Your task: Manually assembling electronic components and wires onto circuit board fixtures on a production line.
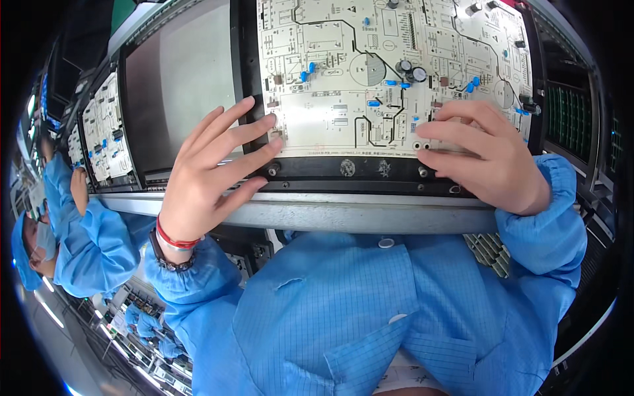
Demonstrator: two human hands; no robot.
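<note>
A pale printed circuit board (317,119) with blue, black and brown components lies in a black carrier frame (317,167) in front of me. My left hand (214,158) is open at the board's left edge, fingers spread, with the fingertips over the frame and the board's margin. Over the board's lower right part is my right hand (485,152), its fingers bent and apart. Two small round parts (421,146) show between its fingertips; I see nothing held, though the undersides of the fingers are hidden. Upright round capacitors (411,71) stand near the board's middle.
A metal rail (330,214) runs along the near side. Left of the board is a grey panel (181,72), and beyond it another populated board (105,135). A co-worker in a blue sleeve (96,237) works at far left. Green slotted racks (568,122) stand at right.
</note>
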